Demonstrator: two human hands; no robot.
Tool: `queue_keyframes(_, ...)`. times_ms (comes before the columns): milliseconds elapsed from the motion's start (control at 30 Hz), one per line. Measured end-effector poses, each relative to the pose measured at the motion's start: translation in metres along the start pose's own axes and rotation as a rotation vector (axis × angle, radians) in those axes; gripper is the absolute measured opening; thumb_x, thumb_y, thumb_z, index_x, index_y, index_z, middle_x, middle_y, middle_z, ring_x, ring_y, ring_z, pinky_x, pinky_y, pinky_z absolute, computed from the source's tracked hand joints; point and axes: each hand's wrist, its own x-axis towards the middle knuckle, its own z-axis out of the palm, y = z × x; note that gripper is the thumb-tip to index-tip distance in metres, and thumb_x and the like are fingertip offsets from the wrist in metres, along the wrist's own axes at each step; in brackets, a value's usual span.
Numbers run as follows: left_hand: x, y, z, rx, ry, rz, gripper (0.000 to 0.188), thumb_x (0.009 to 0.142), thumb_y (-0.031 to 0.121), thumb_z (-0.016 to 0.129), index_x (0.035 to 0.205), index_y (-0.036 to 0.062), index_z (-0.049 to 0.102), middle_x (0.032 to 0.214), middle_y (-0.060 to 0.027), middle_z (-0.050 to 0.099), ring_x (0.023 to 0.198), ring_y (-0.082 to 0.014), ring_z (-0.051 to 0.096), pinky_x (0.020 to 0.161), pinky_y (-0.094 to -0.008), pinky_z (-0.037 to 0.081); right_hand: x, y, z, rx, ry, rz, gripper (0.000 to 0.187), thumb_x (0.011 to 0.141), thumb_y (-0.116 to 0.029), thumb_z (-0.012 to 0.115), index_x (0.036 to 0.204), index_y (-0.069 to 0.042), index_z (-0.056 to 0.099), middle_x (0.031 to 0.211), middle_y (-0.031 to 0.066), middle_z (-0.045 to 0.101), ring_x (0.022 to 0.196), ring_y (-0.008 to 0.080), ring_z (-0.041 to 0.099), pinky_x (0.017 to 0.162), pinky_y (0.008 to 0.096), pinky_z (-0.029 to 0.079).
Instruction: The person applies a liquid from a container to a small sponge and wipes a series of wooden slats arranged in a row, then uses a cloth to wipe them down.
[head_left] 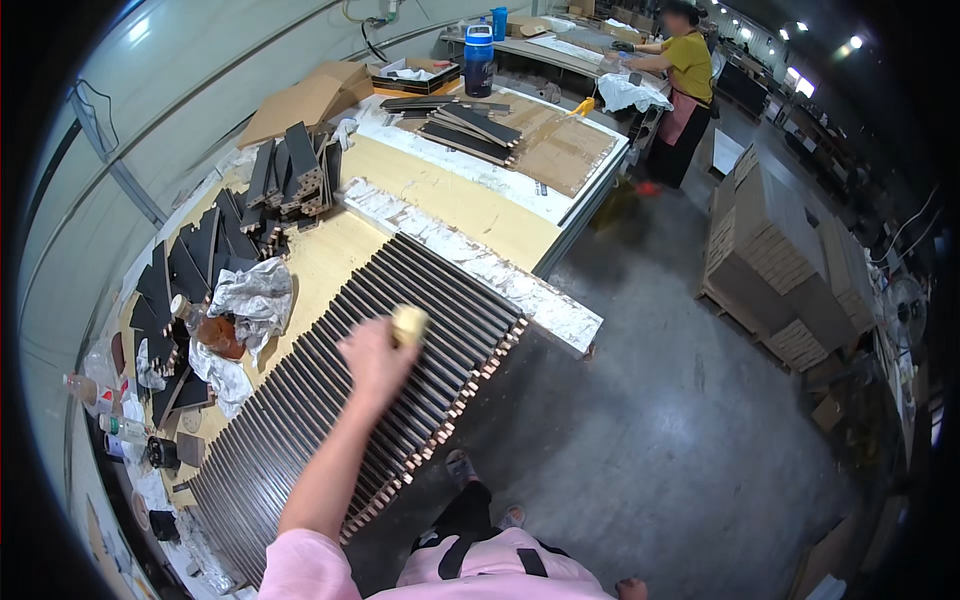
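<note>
My left hand (376, 360) is closed around a small pale-yellow block (409, 325), perhaps a sponge; motion blur hides its exact kind. It is over the upper part of a broad row of dark strips (330, 400) laid side by side on the table, their bare wood-coloured ends facing the aisle. Whether the block touches the strips I cannot tell. A white-smeared board (470, 262) lies along the far end of the row. Low at the picture's edge, only a bit of my right hand (632, 588) shows beside my body, its fingers hidden.
Loose dark strips (190, 255) pile up at the left, beside a crumpled white rag (255, 300) and a bottle of amber liquid (215, 330). More strips lie on cardboard (560, 150) behind, near a blue-lidded jug (479, 60). A co-worker (685, 80) stands far right; stacked panels (770, 250) sit on the floor.
</note>
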Motion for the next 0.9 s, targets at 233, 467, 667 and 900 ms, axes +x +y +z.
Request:
queue_keyframes(233, -0.029, -0.005, -0.017, -0.134, 0.211, 0.205, 0.041, 0.094, 0.046, 0.096, 0.118, 0.0126, 0.091, 0.11, -0.0121, 0.085, 0.112, -0.0335, 0.077, 0.105, -0.0553, 0.046, 0.024, 0.0, -0.004, 0.013, 0.026, -0.029, 0.057, 0.117, -0.037, 0.069, 0.159, 0.002, 0.076, 0.166, 0.0308, 0.072, 0.154, 0.0486, 0.068, 0.124, 0.0536, 0.056)
queue_keyframes(467, -0.104, 0.012, -0.009, -0.035, -0.042, 0.196, 0.042, 0.092, 0.042, 0.096, 0.118, 0.0091, 0.09, 0.105, -0.0121, 0.082, 0.109, -0.0361, 0.078, 0.102, -0.0564, 0.05, 0.032, 0.019, -0.004, -0.044, 0.067, -0.07, 0.056, 0.117, -0.035, 0.069, 0.159, 0.001, 0.076, 0.166, 0.0308, 0.073, 0.152, 0.0489, 0.069, 0.122, 0.0542, 0.057)
queue_keyframes(667, -0.065, -0.024, -0.031, -0.11, 0.12, 0.098, 0.047, 0.094, 0.043, 0.097, 0.123, 0.0073, 0.087, 0.113, -0.0126, 0.081, 0.116, -0.0315, 0.073, 0.105, -0.0545, 0.045, 0.049, 0.01, -0.022, -0.155, 0.079, -0.081, 0.059, 0.116, -0.036, 0.071, 0.162, 0.002, 0.073, 0.167, 0.0321, 0.072, 0.155, 0.05, 0.067, 0.125, 0.0548, 0.056)
queue_keyframes(900, -0.14, 0.031, 0.014, -0.147, -0.051, 0.44, 0.047, 0.086, 0.04, 0.097, 0.119, 0.0095, 0.084, 0.114, -0.0107, 0.078, 0.12, -0.0323, 0.074, 0.109, -0.0578, 0.045, 0.044, 0.0, -0.032, -0.03, -0.007, 0.047, 0.068, 0.114, -0.032, 0.078, 0.165, 0.011, 0.066, 0.17, 0.0359, 0.068, 0.161, 0.05, 0.062, 0.132, 0.0531, 0.051)
